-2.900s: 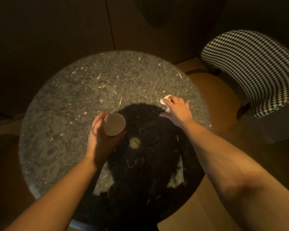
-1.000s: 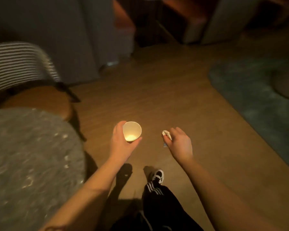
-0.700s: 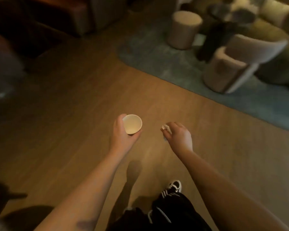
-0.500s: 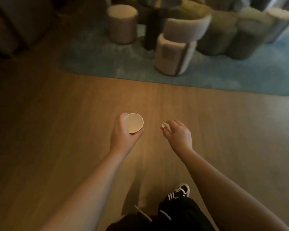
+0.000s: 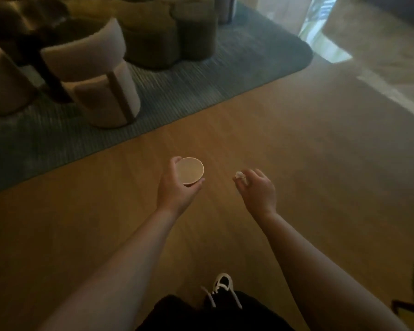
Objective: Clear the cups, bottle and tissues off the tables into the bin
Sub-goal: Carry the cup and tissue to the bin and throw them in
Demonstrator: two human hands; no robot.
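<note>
My left hand [image 5: 176, 191] is wrapped around a pale paper cup [image 5: 190, 170], which I hold upright over the wooden floor with its open mouth facing up. A small crumpled white tissue [image 5: 239, 175] sticks out from the fingertips of my right hand [image 5: 257, 189], which is closed on it. The two hands hang side by side in front of me, a short gap between them. No bin and no table appear in this view.
A blue-grey rug [image 5: 201, 75] covers the upper left, carrying a cream chair [image 5: 98, 75], a round stool [image 5: 3, 84] and dark green seats [image 5: 167, 32]. Bare wooden floor [image 5: 296, 151] stretches ahead and right. My shoe [image 5: 222, 289] shows below.
I have turned away from the round speckled table and walked across the floor, both hands carrying the cup and tissue. The rug and seats have slid to the upper left.
</note>
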